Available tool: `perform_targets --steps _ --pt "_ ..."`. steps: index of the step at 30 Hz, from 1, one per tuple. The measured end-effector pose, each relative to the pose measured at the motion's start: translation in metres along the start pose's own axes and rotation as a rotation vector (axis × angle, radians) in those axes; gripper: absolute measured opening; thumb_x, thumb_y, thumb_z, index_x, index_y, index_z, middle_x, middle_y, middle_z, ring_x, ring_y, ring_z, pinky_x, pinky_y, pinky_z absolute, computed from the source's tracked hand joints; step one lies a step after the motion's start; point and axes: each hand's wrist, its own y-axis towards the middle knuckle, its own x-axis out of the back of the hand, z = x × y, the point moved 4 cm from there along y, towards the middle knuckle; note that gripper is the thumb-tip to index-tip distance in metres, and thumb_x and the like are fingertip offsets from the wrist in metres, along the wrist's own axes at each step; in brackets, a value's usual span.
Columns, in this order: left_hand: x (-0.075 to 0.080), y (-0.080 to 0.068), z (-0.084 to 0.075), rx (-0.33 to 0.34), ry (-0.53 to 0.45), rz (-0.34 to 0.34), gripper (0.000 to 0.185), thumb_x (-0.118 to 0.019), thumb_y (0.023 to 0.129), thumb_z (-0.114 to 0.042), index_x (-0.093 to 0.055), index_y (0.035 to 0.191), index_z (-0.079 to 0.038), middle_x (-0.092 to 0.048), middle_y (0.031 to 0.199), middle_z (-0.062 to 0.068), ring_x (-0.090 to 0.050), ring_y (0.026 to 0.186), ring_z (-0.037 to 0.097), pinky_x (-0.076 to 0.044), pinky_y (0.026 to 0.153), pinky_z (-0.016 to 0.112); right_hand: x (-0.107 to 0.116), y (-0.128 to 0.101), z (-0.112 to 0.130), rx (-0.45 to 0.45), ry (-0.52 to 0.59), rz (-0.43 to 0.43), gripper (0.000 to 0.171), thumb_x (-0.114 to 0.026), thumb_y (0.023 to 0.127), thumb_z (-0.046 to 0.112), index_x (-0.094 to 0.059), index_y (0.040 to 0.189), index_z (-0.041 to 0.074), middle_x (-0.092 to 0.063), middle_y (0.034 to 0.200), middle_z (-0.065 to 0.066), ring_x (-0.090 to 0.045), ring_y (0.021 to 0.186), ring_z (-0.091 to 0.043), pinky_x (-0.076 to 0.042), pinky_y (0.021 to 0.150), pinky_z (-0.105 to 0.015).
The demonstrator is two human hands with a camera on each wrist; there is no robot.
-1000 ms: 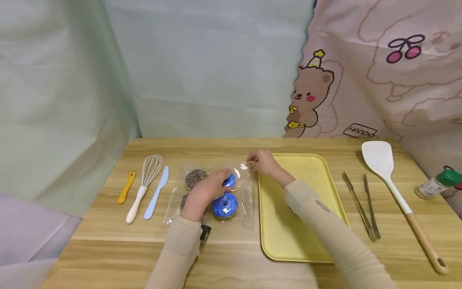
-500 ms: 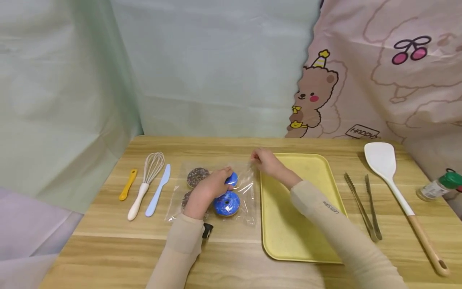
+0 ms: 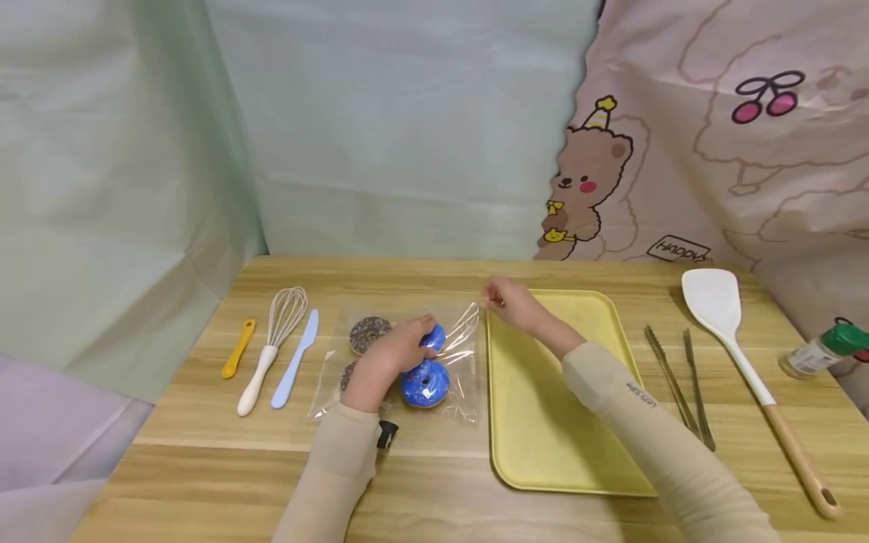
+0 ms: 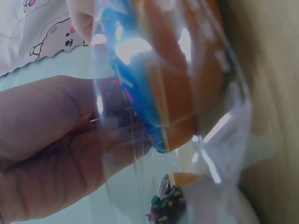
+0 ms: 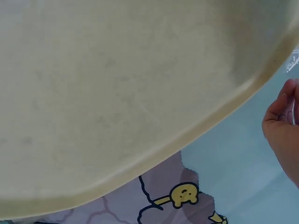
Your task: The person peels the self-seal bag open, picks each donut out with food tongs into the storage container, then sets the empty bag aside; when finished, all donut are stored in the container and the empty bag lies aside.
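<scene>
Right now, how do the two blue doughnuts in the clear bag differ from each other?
The near blue doughnut lies flat and untouched, its hole and icing facing up; the far blue doughnut is mostly hidden by the left hand, whose fingers grip it through the plastic. The near one sits closer to the table's front edge, the far one nearer the bag's corner pinched by the right hand. Both have blue sprinkled icing.

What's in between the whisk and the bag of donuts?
A light blue plastic knife lies between the whisk and the clear bag of donuts, on the wooden table. The head view shows it.
</scene>
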Motion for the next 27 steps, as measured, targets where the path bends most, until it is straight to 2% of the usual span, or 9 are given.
perform_targets --steps 3,7,11,15,18,23,27 --pt "0.0 0.0 0.001 0.006 0.009 0.004 0.058 -0.06 0.092 -0.016 -0.035 0.141 0.003 -0.03 0.149 0.016 -0.029 0.136 0.033 -0.024 0.112 0.044 -0.001 0.002 0.007 0.091 -0.036 0.019 0.015 -0.064 0.084 -0.003 -0.062 0.099 -0.003 -0.061 0.086 -0.013 -0.057 0.078 -0.025 -0.051 0.07 -0.035" --pt "0.001 0.001 0.0 0.016 0.024 0.005 0.059 -0.059 0.092 -0.018 -0.035 0.142 0.001 -0.031 0.149 0.015 -0.029 0.136 0.033 -0.025 0.112 0.044 -0.005 0.005 0.014 0.18 -0.068 0.082 0.014 -0.065 0.085 -0.002 -0.068 0.098 0.0 -0.06 0.093 -0.011 -0.056 0.079 -0.023 -0.05 0.068 -0.032" --pt "0.002 0.001 -0.002 0.013 0.021 0.004 0.059 -0.059 0.092 -0.018 -0.035 0.142 0.001 -0.031 0.149 0.015 -0.03 0.136 0.032 -0.025 0.112 0.043 -0.009 0.007 0.016 0.179 -0.064 0.132 0.009 -0.065 0.086 0.001 -0.068 0.094 0.002 -0.058 0.092 -0.008 -0.055 0.08 -0.019 -0.05 0.069 -0.03" --pt "0.002 0.001 -0.002 0.009 0.017 0.004 0.059 -0.059 0.092 -0.018 -0.035 0.142 0.001 -0.031 0.149 0.015 -0.029 0.136 0.032 -0.025 0.112 0.043 -0.009 0.009 0.016 0.163 -0.068 0.143 0.002 -0.065 0.086 0.001 -0.066 0.087 0.002 -0.06 0.086 -0.007 -0.057 0.08 -0.02 -0.051 0.074 -0.031" --pt "0.002 0.001 -0.002 0.007 0.011 0.004 0.058 -0.059 0.092 -0.018 -0.035 0.141 0.001 -0.031 0.149 0.015 -0.029 0.136 0.032 -0.025 0.112 0.043 -0.008 0.009 0.015 0.16 -0.082 0.145 0.004 -0.064 0.086 0.002 -0.065 0.083 0.002 -0.06 0.084 -0.007 -0.058 0.08 -0.02 -0.052 0.074 -0.031" --pt "0.001 0.002 -0.002 0.008 -0.002 0.009 0.058 -0.059 0.092 -0.017 -0.035 0.142 0.002 -0.03 0.149 0.014 -0.028 0.137 0.032 -0.024 0.112 0.042 -0.006 0.003 0.01 0.209 -0.087 0.173 0.005 -0.063 0.087 0.0 -0.064 0.082 0.001 -0.06 0.081 -0.007 -0.057 0.076 -0.018 -0.052 0.069 -0.028" --pt "0.0 0.001 0.001 0.024 -0.022 0.01 0.058 -0.059 0.092 -0.017 -0.034 0.142 0.0 -0.029 0.15 0.013 -0.027 0.138 0.031 -0.024 0.112 0.043 -0.004 -0.004 0.005 0.225 -0.071 0.215 0.007 -0.062 0.087 -0.001 -0.062 0.081 0.001 -0.057 0.077 -0.006 -0.049 0.071 -0.015 -0.045 0.063 -0.026"
